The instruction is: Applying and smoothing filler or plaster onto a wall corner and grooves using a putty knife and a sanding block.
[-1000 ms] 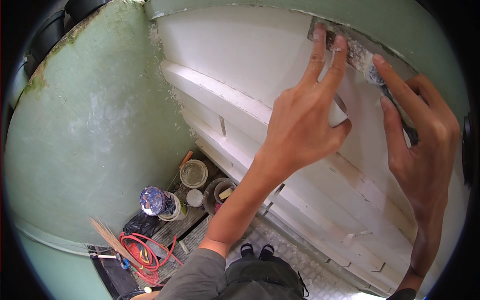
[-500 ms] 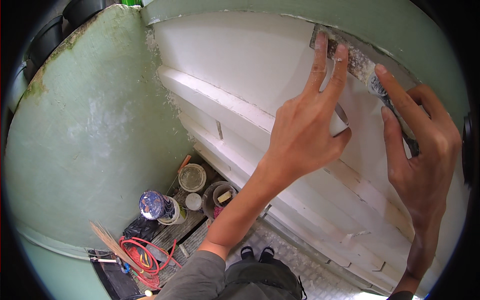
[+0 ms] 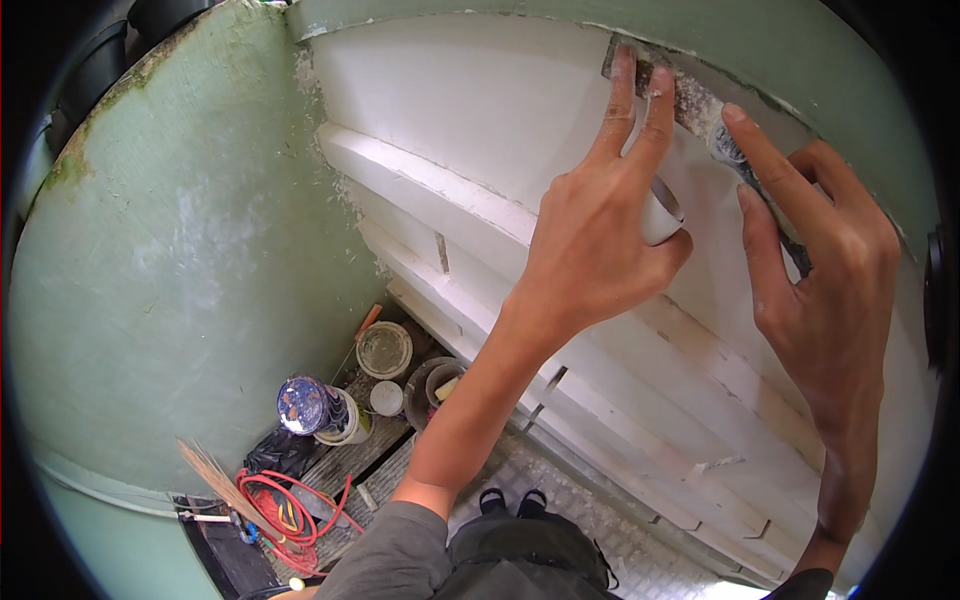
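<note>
A scraper (image 3: 692,104) with a flat, crusted metal blade lies along the top of the white panelled wall (image 3: 440,90), just under the green ledge. My right hand (image 3: 830,240) grips its worn dark handle, index finger stretched toward the blade. Two fingers of my left hand (image 3: 590,230) press on the blade near its far left end. The thumb and curled fingers of that hand hold a white, curved, sheet-like piece (image 3: 660,217) whose kind I cannot make out. Part of the blade is hidden under my fingertips.
A green wall (image 3: 170,270) rises on the left, dark pots (image 3: 95,70) beyond it. Below stand a paint-spattered blue-lidded bucket (image 3: 303,404), a round-lidded tub (image 3: 384,349) and grey buckets (image 3: 432,385). A coiled red hose (image 3: 290,505) and a twig broom (image 3: 215,470) lie lower left.
Both hands and the scraper have shifted a little to the left and upward in the picture, along the wall's top edge. The grips look the same.
</note>
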The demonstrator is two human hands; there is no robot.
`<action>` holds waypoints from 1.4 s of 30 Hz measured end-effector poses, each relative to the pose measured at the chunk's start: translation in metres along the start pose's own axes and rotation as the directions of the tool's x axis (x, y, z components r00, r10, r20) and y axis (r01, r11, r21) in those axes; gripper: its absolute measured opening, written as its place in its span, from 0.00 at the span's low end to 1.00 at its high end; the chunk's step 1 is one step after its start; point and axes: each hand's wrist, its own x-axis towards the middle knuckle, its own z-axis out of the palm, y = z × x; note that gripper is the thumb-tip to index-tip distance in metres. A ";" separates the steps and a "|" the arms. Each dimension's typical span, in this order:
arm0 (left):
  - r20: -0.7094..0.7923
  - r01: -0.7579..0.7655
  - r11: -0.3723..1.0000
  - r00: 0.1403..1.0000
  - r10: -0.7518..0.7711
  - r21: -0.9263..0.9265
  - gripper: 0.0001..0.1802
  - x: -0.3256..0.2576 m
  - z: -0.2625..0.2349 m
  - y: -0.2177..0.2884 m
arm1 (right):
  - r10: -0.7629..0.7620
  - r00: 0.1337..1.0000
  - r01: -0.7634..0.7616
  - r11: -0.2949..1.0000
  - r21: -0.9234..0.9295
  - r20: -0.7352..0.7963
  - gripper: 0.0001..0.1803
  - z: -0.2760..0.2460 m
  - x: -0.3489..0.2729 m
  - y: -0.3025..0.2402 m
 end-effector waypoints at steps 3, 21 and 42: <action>0.025 0.010 1.000 1.000 -0.009 -0.004 0.63 -0.001 -0.001 0.006 | 0.045 0.999 -0.045 0.998 0.041 0.003 0.32 -0.005 -0.003 0.002; -0.016 -0.013 0.999 1.000 0.013 0.032 0.62 0.003 -0.012 -0.017 | -0.016 1.000 0.016 1.000 0.005 0.001 0.32 0.010 0.012 -0.006; -0.024 -0.020 0.992 0.999 0.024 0.128 0.63 0.005 -0.024 -0.025 | -0.015 1.000 0.016 0.999 0.052 -0.016 0.31 0.024 0.024 -0.012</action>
